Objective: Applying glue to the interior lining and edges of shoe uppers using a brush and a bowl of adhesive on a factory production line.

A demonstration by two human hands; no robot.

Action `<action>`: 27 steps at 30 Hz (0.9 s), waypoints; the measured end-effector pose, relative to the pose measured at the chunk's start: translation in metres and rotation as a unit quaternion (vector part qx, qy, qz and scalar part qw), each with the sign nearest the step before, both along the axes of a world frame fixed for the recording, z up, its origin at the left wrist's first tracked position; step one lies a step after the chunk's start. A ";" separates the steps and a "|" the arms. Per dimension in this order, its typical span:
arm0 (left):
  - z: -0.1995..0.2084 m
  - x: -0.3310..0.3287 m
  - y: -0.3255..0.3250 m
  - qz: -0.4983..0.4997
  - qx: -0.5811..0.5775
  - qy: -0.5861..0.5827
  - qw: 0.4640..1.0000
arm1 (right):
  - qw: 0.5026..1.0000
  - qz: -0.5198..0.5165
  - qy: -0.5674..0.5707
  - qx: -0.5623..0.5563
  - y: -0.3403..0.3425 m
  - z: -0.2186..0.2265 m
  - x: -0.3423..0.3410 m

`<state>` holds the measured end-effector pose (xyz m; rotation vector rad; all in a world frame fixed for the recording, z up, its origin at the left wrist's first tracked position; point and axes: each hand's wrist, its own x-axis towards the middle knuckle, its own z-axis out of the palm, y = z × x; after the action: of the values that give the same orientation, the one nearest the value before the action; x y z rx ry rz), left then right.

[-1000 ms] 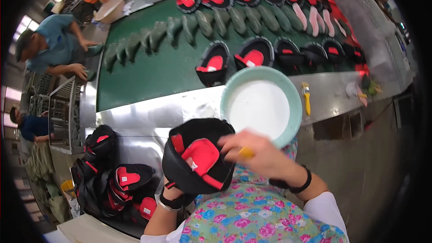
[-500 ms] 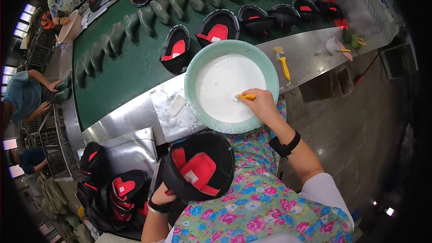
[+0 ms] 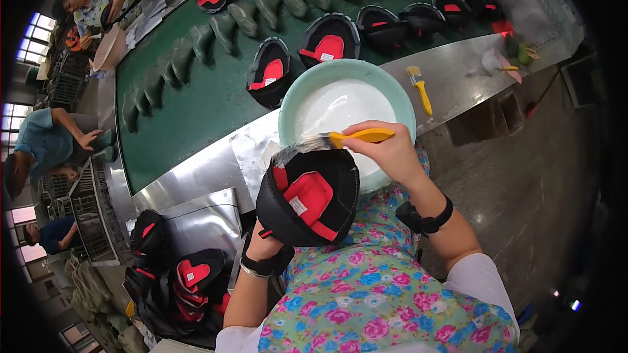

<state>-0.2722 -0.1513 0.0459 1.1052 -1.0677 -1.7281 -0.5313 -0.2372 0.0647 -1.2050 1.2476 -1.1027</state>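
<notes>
My left hand (image 3: 263,244) grips a black shoe upper (image 3: 294,217) from below; its opening faces up and shows a red lining with a white label. In my right hand (image 3: 392,158) is a paintbrush (image 3: 364,135) with a yellow handle, its fingers closed round it. The wet whitish bristles touch the far left rim of the upper, where a greyish-white coat shows. Just beyond, partly covered by the upper and my right hand, stands a pale green basin (image 3: 404,95) of white liquid (image 3: 337,106).
Another yellow-handled brush (image 3: 420,90) lies on the metal table edge (image 3: 458,82). Black uppers (image 3: 269,73) and dark green boot-shaped forms (image 3: 182,59) line the green belt (image 3: 157,150). More uppers (image 3: 193,274) are heaped at lower left. Co-workers (image 3: 42,137) are at the left.
The brush has come out of the white liquid and over to the upper's rim. My left hand has raised the upper toward the basin. The whole view has shifted slightly.
</notes>
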 end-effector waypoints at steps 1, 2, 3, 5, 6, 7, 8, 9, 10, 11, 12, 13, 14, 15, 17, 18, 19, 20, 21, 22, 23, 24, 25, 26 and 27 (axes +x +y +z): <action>-0.007 0.003 0.002 0.001 -0.021 -0.030 0.999 | 1.000 0.001 0.001 0.001 0.004 -0.005 -0.005; -0.014 0.008 0.007 0.001 -0.042 -0.059 0.997 | 0.998 -0.020 0.061 0.027 0.010 -0.010 -0.010; -0.022 0.014 0.008 0.001 -0.062 -0.088 0.994 | 0.990 -0.041 0.121 0.053 0.016 -0.012 -0.011; -0.034 0.022 0.009 -0.002 -0.103 -0.144 0.984 | 0.988 -0.055 0.132 0.056 0.028 -0.011 -0.008; -0.042 0.024 0.005 -0.005 -0.123 -0.172 0.977 | 0.987 -0.043 0.109 0.107 0.034 -0.007 -0.005; -0.051 0.030 0.002 -0.006 -0.144 -0.198 0.970 | 0.983 -0.031 0.087 0.157 0.040 -0.003 -0.002; -0.056 0.038 0.006 -0.008 -0.164 -0.227 0.960 | 0.982 -0.023 0.059 0.179 0.043 0.008 0.002; -0.064 0.043 0.002 -0.010 -0.184 -0.256 0.949 | 0.981 -0.024 0.059 0.181 0.046 0.019 0.005; -0.070 0.051 0.008 -0.009 -0.203 -0.285 0.937 | 0.983 -0.013 0.018 0.185 0.049 0.030 0.007; -0.061 0.046 0.005 -0.010 -0.221 -0.313 0.923 | 0.982 -0.003 -0.021 0.188 0.052 0.040 0.007; -0.051 0.034 0.004 0.089 -0.123 -0.220 0.964 | 0.984 0.028 -0.019 0.175 0.054 0.048 0.007; -0.048 0.033 0.004 0.089 -0.124 -0.219 0.964 | 0.984 0.027 -0.019 0.174 0.054 0.047 0.005; -0.045 0.033 0.004 0.080 -0.134 -0.194 0.969 | 0.987 0.050 -0.007 0.150 0.053 0.044 0.004; -0.044 0.034 0.004 0.072 -0.144 -0.169 0.972 | 0.990 0.073 0.005 0.124 0.050 0.041 0.004; -0.046 0.034 0.008 0.149 -0.031 0.035 0.988 | 0.987 0.071 0.023 0.139 0.037 0.031 0.005; -0.048 0.033 0.008 0.211 0.084 0.238 0.944 | 0.991 0.050 0.043 0.120 0.030 0.018 0.003; -0.039 0.026 0.003 0.213 0.081 0.239 0.944 | 0.993 0.029 0.061 0.098 0.024 0.009 -0.001; -0.021 0.014 -0.007 0.233 0.094 0.217 0.943 | 0.993 0.033 0.061 0.095 0.017 0.009 -0.005; -0.008 0.010 -0.013 0.254 0.106 0.194 0.942 | 0.995 0.009 0.080 0.065 0.011 0.012 -0.008; -0.008 0.016 -0.012 0.261 0.097 0.191 0.941 | 0.995 -0.012 0.095 0.033 0.005 0.017 -0.006; -0.011 0.022 -0.011 0.246 0.141 0.223 0.933 | 0.996 -0.004 0.090 0.026 0.001 0.023 -0.004; -0.015 0.028 -0.010 0.229 0.184 0.254 0.921 | 0.996 0.009 0.093 -0.015 -0.003 0.033 -0.001; -0.024 0.037 -0.006 0.238 0.175 0.249 0.922 | 0.994 0.023 0.093 -0.056 -0.006 0.043 0.004; -0.037 0.044 -0.001 0.205 0.213 0.361 0.884 | 0.991 0.068 0.076 -0.088 -0.008 0.055 0.013; -0.047 0.053 0.003 0.166 0.248 0.467 0.833 | 0.990 0.073 0.070 -0.094 -0.009 0.065 0.025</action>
<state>-0.2196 -0.1481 -0.0016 0.5113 0.1864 -1.9310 -0.5064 -0.2466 0.1299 -1.5136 1.1596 -1.0599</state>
